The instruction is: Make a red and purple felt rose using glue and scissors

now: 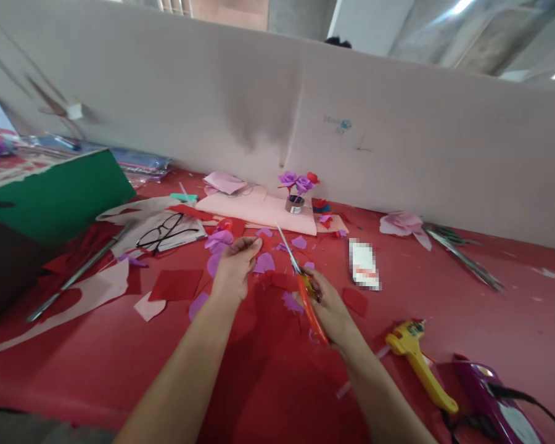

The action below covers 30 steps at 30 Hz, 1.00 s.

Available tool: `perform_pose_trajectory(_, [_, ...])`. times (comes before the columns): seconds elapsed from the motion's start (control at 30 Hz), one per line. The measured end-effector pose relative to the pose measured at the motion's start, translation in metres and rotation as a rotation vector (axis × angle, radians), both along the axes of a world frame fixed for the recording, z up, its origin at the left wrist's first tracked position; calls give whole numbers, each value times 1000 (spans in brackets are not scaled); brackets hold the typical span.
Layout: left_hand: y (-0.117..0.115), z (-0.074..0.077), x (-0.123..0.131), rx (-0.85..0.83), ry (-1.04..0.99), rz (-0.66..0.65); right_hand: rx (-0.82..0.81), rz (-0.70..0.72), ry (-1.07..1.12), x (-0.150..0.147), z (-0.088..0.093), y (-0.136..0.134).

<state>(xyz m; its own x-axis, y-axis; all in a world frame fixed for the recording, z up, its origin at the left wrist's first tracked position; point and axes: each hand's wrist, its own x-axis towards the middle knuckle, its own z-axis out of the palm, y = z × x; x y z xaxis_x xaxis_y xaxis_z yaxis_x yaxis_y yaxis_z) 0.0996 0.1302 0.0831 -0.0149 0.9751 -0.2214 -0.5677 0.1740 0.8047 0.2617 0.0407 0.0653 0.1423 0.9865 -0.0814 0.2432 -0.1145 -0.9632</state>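
Observation:
In my right hand [326,305] is a pair of scissors [308,302] with orange-red handles, its blades pointing up and away toward the middle of the table. My left hand [239,262] is closed in a pinch, thumb against fingers; anything between the fingertips is too small to make out against the red surface. Purple paper petals [264,263] lie around both hands, some partly behind the left one. Left of that wrist are a dark red paper square [176,285] and a pale pink scrap [148,307].
Paper flowers [298,180] stand in a tape roll [295,205] at the back, near pink sheets [259,206]. Glasses [164,233] and a metal rod [78,274] lie left, beside a green box [69,191]. A yellow glue gun [420,364] and purple device [494,394] sit front right.

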Motion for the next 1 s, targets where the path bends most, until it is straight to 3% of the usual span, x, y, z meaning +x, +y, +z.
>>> perform_pose_trajectory(0.2, [-18, -1, 23, -75, 3, -116, 27, -168, 405, -5, 4, -1])
perform_pose_trajectory(0.37, [-25, 0, 27, -91, 6, -159, -68, -194, 390, -3, 13, -1])
perform_pose_trajectory(0.63, [-32, -2, 31, -209, -38, -339, 65, -238, 494, -2, 4, -1])
perform_pose_trajectory(1.0, [-39, -6, 38, -295, -138, -275, 111, -314, 425, -3, 8, -3])
